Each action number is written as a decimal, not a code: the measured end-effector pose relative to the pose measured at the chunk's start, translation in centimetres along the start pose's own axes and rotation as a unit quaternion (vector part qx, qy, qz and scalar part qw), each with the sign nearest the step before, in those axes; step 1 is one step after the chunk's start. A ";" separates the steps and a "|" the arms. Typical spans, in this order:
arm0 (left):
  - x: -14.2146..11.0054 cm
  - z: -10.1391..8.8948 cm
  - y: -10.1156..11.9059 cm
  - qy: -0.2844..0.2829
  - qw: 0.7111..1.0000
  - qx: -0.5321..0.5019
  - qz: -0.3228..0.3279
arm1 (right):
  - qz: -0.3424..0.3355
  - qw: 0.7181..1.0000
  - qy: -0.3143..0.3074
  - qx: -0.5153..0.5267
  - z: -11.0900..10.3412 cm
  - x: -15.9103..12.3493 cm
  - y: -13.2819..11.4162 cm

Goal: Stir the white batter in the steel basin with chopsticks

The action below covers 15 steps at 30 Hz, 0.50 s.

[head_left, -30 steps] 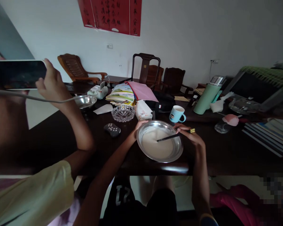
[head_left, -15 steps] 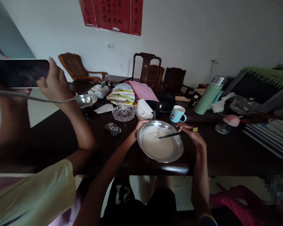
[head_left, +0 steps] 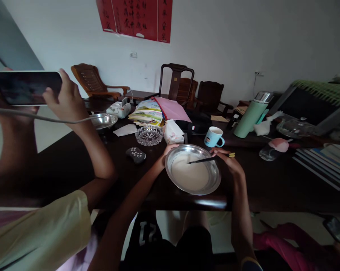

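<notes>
A wide metal bowl sits near the table's front edge, tilted a little toward me. Pale, creamy liquid covers its bottom. My left hand is closed on the bowl's far left rim, with some fingers hidden behind it. Over the right rim, my right hand pinches dark chopsticks with yellow ends. Their tips dip into the liquid left of the bowl's middle. Just beyond the bowl stand a light blue mug and a tissue pack.
To the left, another person's hands hold a phone, a cable crossing in front. A game controller, a glass ashtray and a second metal bowl lie left. A green thermos, a lidded glass and books stand right.
My right hand and the chopsticks have shifted slightly left, their tips moving left and up through the liquid. My left hand and the bowl stay put. A phone now shows at lower right.
</notes>
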<state>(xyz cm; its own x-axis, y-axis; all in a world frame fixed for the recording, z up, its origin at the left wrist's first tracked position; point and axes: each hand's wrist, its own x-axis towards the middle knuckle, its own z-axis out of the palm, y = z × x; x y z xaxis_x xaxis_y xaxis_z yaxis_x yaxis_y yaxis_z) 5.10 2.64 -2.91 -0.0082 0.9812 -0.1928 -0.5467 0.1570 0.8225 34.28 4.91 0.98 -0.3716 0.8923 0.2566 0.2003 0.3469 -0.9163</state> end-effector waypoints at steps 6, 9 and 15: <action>-0.2 0.6 0.5 0.011 0.999 0.004 -0.042 | -0.013 0.996 -0.087 0.006 -0.2 -0.6 -0.5; -0.1 0.7 0.1 0.017 0.999 0.003 -0.032 | -0.035 0.991 -0.129 -0.019 1.0 -0.7 -1.0; 0.1 0.7 -0.8 0.033 0.998 -0.005 0.050 | -0.017 1.000 -0.015 -0.021 0.5 0.8 1.2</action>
<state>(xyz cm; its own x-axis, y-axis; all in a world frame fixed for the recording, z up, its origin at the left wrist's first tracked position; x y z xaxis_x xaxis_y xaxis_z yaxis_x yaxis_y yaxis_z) 6.13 2.64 -3.26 -0.1178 0.9824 -0.1452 -0.5495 0.0573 0.8335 33.77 5.91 -0.02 -0.4052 0.8712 0.2771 0.2246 0.3886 -0.8936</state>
